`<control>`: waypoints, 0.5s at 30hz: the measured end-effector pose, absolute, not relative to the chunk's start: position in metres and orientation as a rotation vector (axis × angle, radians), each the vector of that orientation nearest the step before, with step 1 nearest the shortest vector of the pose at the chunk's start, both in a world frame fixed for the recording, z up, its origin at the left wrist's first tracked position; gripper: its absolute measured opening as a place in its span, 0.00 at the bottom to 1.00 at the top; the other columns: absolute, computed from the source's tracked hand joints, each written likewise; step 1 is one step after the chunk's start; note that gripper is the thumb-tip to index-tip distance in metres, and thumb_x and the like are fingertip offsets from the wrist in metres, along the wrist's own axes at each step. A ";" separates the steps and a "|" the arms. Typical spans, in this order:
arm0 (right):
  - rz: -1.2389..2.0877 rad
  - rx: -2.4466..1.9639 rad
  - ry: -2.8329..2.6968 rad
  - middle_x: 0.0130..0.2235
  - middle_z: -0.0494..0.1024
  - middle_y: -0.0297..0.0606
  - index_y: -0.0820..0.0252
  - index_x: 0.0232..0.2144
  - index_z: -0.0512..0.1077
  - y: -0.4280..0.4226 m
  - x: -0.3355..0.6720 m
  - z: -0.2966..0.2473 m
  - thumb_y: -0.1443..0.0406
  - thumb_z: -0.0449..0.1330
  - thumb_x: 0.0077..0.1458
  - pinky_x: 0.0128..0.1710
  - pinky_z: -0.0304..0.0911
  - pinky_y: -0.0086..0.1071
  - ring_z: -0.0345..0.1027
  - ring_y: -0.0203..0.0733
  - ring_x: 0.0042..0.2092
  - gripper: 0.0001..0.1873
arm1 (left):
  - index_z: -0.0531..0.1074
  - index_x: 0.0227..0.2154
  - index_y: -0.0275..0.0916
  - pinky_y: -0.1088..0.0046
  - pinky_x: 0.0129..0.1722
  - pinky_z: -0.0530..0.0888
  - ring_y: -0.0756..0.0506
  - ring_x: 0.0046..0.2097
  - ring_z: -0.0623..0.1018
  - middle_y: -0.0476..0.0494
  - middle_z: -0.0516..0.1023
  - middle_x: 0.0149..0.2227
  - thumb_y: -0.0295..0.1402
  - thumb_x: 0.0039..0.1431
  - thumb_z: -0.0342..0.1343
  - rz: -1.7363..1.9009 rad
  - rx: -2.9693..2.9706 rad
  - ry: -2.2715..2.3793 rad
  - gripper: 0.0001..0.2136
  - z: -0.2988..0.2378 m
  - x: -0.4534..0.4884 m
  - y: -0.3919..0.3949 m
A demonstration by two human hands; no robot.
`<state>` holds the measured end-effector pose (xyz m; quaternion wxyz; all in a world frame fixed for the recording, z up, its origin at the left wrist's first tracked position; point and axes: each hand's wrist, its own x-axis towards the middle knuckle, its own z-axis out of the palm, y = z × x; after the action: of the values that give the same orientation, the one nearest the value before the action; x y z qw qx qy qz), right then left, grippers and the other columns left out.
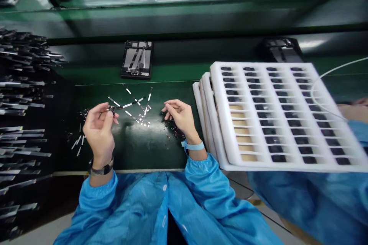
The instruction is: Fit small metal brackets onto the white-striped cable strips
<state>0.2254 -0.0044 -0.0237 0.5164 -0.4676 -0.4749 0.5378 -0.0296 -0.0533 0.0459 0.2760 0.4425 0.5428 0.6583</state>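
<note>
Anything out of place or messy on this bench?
Yes. Thin metal strips lie scattered at crossed angles on the green table, and small dark parts are loose beside the right hand. The stacked white trays sit fanned, not squared.

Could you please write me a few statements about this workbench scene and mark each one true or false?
1. The left hand pinches a small dark part with a thin strip. True.
2. The right hand grips the white foam tray. False: it hovers over small dark bits on the green surface.
3. The foam tray's slots are all filled. False: several in the left column show bare.
4. A black tray lies beyond the hands. True.
</note>
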 end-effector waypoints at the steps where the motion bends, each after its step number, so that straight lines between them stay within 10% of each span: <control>1: 1.291 -1.120 -1.141 0.34 0.85 0.40 0.57 0.40 0.78 -0.005 0.226 -0.024 0.46 0.71 0.60 0.24 0.65 0.33 0.75 0.39 0.26 0.22 | 0.81 0.47 0.42 0.73 0.31 0.76 0.49 0.36 0.81 0.45 0.79 0.41 0.30 0.61 0.67 1.768 1.185 1.410 0.11 0.055 -0.031 -0.051; 15: 1.198 -1.209 -1.246 0.31 0.82 0.36 0.57 0.36 0.79 -0.007 0.226 -0.024 0.48 0.69 0.63 0.27 0.67 0.34 0.70 0.36 0.24 0.18 | 0.85 0.36 0.37 0.75 0.26 0.66 0.52 0.28 0.72 0.44 0.80 0.32 0.33 0.51 0.72 0.996 0.992 1.135 0.10 0.011 -0.007 0.001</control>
<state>0.2256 -0.0067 -0.0239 0.4935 -0.4985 -0.5138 0.4939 -0.0065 0.0014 0.0113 0.6191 0.4312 0.4933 0.4329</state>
